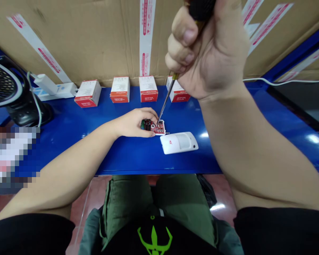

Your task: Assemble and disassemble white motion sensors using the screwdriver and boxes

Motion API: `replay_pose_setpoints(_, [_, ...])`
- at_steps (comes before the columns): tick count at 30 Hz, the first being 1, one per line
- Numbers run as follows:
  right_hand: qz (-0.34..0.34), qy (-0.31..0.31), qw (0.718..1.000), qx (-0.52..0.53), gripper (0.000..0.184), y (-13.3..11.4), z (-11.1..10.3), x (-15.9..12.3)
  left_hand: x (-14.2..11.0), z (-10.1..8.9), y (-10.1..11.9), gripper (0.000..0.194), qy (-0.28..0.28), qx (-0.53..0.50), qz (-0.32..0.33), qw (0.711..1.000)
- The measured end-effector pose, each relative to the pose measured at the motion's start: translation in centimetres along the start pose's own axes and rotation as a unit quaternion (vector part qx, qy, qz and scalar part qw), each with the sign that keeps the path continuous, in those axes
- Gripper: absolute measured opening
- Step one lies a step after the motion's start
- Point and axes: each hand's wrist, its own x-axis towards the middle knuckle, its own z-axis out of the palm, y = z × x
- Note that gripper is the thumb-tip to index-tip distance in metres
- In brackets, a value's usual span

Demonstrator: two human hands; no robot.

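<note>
My left hand [134, 123] is closed around a red circuit board [161, 126] seated in a white plastic base on the blue table. Its fingers and thumb grip the board's two long sides, hiding part of it. High above, my right hand [211, 62] is wrapped round the dark handle of a screwdriver [165, 102]. The long metal shaft slants down to the left, its tip at the board; whether it sits in a screw head is too small to tell. Just right of the board lies a white detector cover [177, 143], curved side up.
Several red and white detector boxes [149, 89] stand in a row along the cardboard wall [101, 42]. A black fan [5, 83] and a white power strip [65, 91] with a cable are at the left. The blue table's [133, 159] front edge runs above my lap.
</note>
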Motion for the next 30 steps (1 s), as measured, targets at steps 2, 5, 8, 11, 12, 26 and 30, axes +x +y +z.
replay_pose_setpoints(2, [-0.017,-0.002,1.0,0.007,0.056,0.3,-0.2,0.2,0.0,0.0,-0.1,0.022,0.0,0.0,0.0,1.0])
replay_pose_setpoints(5, [-0.013,0.033,0.997,-0.064,0.042,0.5,-0.2,0.3,-0.1,0.0,-0.1,0.023,-0.001,-0.003,-0.001,1.0])
replay_pose_setpoints(8, [-0.028,0.114,0.984,-0.133,0.043,0.6,0.3,-0.1,0.0,-0.1,-0.1,0.023,-0.002,-0.004,-0.003,1.0])
replay_pose_setpoints(11, [-0.073,0.105,0.987,-0.095,0.045,0.8,1.0,-0.6,0.0,-0.1,0.1,0.023,0.001,-0.004,-0.001,1.0])
replay_pose_setpoints(12, [-0.083,0.077,0.991,-0.075,0.041,0.9,1.2,-0.8,0.0,-0.1,0.2,0.023,0.001,-0.004,-0.001,1.0])
replay_pose_setpoints(26, [0.006,-0.105,0.881,-0.461,0.022,-2.9,-7.2,-2.9,0.0,-0.2,3.3,0.048,0.043,0.147,0.032,0.988])
replay_pose_setpoints(30, [0.06,-0.14,0.752,-0.641,0.017,0.5,-12.6,-4.9,0.6,2.0,5.9,0.071,0.0,0.214,0.053,0.975])
